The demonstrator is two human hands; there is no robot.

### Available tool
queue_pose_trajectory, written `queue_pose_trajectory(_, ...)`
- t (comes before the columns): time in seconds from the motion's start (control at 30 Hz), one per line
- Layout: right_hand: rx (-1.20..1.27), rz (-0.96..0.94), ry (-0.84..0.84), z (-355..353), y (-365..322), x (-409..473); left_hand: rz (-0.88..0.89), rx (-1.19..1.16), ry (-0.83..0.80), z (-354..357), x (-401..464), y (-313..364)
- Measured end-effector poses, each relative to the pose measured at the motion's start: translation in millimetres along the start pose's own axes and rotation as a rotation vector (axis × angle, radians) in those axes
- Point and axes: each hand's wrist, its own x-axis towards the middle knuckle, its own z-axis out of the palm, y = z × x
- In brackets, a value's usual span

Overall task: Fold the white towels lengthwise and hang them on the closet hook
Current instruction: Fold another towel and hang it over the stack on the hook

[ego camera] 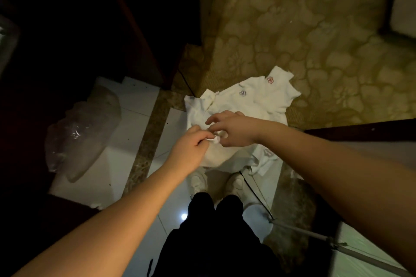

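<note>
My left hand and right hand each pinch the near towel with curled fingers, over the floor.

Single head-worn view, steeply downward, close above both hands and the floor.

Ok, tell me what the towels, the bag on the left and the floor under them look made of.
White towels: soft cotton-like cloth, matte, rumpled, with small embroidered flowers.
Bag: thin clear plastic, judging by its crinkles and glints.
Floor: glossy pale tile, likely ceramic, mirroring a lamp; beyond it, patterned carpet, matte and yellowish.
</note>
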Motion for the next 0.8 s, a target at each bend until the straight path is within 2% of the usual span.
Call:
queue_pose_trajectory(0.13,0.232,-0.005,0.056,-36,-54,-34,0.024,-0.074,0.091,-37,-43,36)
queue_pose_trajectory(0.2,0.274,0.017,0.062,-55,-79,-48,0.031,-0.093,0.115,-56,-62,51)
queue_pose_trajectory(0.3,0.210,0.036,0.117,-80,-118,-73,0.069,-0.057,0.167,-83,-94,70)
queue_pose_trajectory(0.5,0.090,-0.019,0.338,-109,-197,-124,0.147,-0.072,0.317,-122,-165,102)
queue_pose_trajectory(0.67,0.057,-0.096,0.569,-123,-243,-179,0.041,0.159,0.311,-147,-232,102)
queue_pose_trajectory(0.8,-0.081,-0.121,0.694,-112,-270,-219,0.081,-0.045,0.544,-169,-309,106)
